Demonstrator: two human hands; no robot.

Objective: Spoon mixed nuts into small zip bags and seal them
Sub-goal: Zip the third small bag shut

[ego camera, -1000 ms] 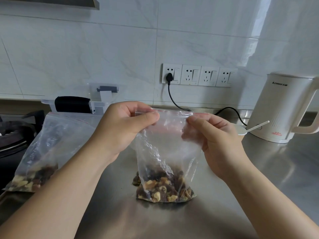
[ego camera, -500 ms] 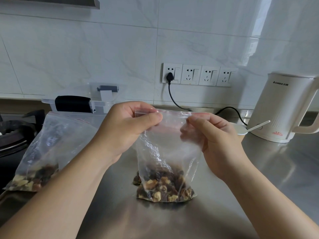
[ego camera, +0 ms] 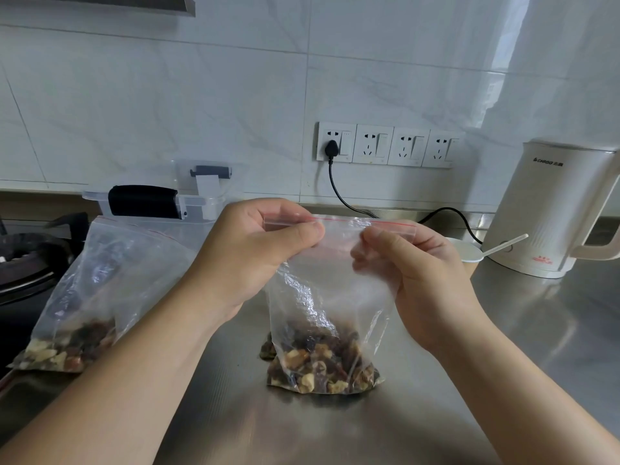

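Observation:
A small clear zip bag [ego camera: 330, 297] with a red line along its top stands upright on the steel counter [ego camera: 503, 347], with mixed nuts [ego camera: 322, 364] filling its bottom. My left hand [ego camera: 248, 260] pinches the left end of the zip strip between thumb and fingers. My right hand [ego camera: 422, 280] pinches the strip further right, thumb in front. A larger zip bag [ego camera: 90, 290] with nuts in its bottom leans at the left. A white spoon [ego camera: 503, 245] rests in a small white cup [ego camera: 468, 251] behind my right hand.
A cream electric kettle [ego camera: 557, 209] stands at the back right, its black cord [ego camera: 339, 193] plugged into the wall sockets. A clear plastic box [ego camera: 161, 203] sits at the back left, and a gas hob [ego camera: 27, 260] lies at the far left edge.
My right thumb and fingers have slid a little leftward along the zip strip towards my left hand. The bag stays upright in the same spot.

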